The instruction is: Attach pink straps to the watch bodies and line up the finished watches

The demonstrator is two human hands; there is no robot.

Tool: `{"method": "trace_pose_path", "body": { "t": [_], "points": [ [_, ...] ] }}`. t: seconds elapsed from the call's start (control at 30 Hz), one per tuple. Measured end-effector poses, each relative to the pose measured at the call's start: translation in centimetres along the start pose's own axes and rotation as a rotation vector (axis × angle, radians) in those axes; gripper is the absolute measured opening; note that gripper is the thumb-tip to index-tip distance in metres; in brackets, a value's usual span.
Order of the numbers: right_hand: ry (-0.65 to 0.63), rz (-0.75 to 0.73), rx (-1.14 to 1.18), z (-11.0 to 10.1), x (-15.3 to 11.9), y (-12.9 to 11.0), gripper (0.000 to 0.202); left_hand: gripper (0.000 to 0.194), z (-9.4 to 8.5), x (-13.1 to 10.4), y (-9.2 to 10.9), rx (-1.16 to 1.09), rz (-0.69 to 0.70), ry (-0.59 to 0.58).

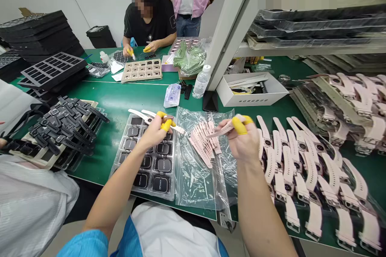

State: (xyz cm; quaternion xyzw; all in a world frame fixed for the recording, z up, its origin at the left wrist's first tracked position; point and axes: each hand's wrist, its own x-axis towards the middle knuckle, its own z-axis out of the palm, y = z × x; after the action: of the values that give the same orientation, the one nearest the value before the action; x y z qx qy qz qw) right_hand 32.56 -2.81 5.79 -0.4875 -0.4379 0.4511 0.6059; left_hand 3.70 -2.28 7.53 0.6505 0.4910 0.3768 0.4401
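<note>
Yellow finger covers are on both my hands. My left hand (pixel 159 128) pinches a pale pink watch strap (pixel 178 129) above the clear tray of black square watch faces (pixel 163 164). Fingers closed, my right hand (pixel 239 136) grips another pink strap piece (pixel 221 129) over the right side of a clear plastic bag (pixel 193 186). Between the hands, a pile of pink straps (pixel 200 144) lies on the bag. Rows of watches with pink straps (pixel 288 160) are spread to the right of my right hand.
Black-strapped watches (pixel 64 124) are stacked on trays at left. Ahead stand a bottle (pixel 202 82), a white box (pixel 253 98) and a shelf post (pixel 229 28). A person (pixel 150 20) works across the green table (pixel 111 98), another stands behind, and a white sleeve shows at left.
</note>
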Motion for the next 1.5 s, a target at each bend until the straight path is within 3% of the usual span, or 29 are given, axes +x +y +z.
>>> {"method": "trace_pose_path", "body": {
  "t": [0.1, 0.17, 0.23, 0.4, 0.6, 0.7, 0.93, 1.07, 1.5],
  "points": [
    [-0.294, 0.248, 0.257, 3.0, -1.8, 0.3, 0.041, 0.018, 2.5, -0.5, -1.2, -0.039, 0.019, -0.09],
    [-0.476, 0.402, 0.375, 4.8, -3.0, 0.9, 0.049, 0.025, 3.0, -0.9, -1.8, -0.015, 0.058, -0.131],
    [-0.566, 0.489, 0.421, 6.1, -3.9, 1.6, 0.051, 0.031, 3.0, -1.0, -2.1, 0.02, 0.099, -0.152],
    [-0.57, 0.474, 0.353, 7.2, -5.3, 2.7, 0.046, 0.034, 2.5, -1.1, -1.9, 0.168, 0.224, -0.135],
    [-0.67, 0.488, 0.342, 7.3, -5.5, 2.8, 0.04, 0.054, 2.2, -1.1, -1.5, 0.303, 0.399, -0.23],
    [-0.661, 0.517, 0.395, 7.3, -5.3, 2.9, 0.037, 0.053, 2.2, -1.1, -1.7, 0.322, 0.447, -0.226],
    [-0.619, 0.564, 0.564, 7.5, -5.1, 3.0, 0.031, 0.044, 2.6, -0.9, -2.2, 0.365, 0.469, -0.176],
    [-0.58, 0.584, 0.604, 7.3, -5.0, 3.0, 0.03, 0.043, 2.5, -1.0, -1.8, 0.391, 0.446, -0.219],
    [-0.579, 0.656, 0.432, 7.1, -4.7, 3.2, 0.042, 0.032, 2.0, -1.1, -0.8, 0.646, 0.377, -0.31]
  ]
}}
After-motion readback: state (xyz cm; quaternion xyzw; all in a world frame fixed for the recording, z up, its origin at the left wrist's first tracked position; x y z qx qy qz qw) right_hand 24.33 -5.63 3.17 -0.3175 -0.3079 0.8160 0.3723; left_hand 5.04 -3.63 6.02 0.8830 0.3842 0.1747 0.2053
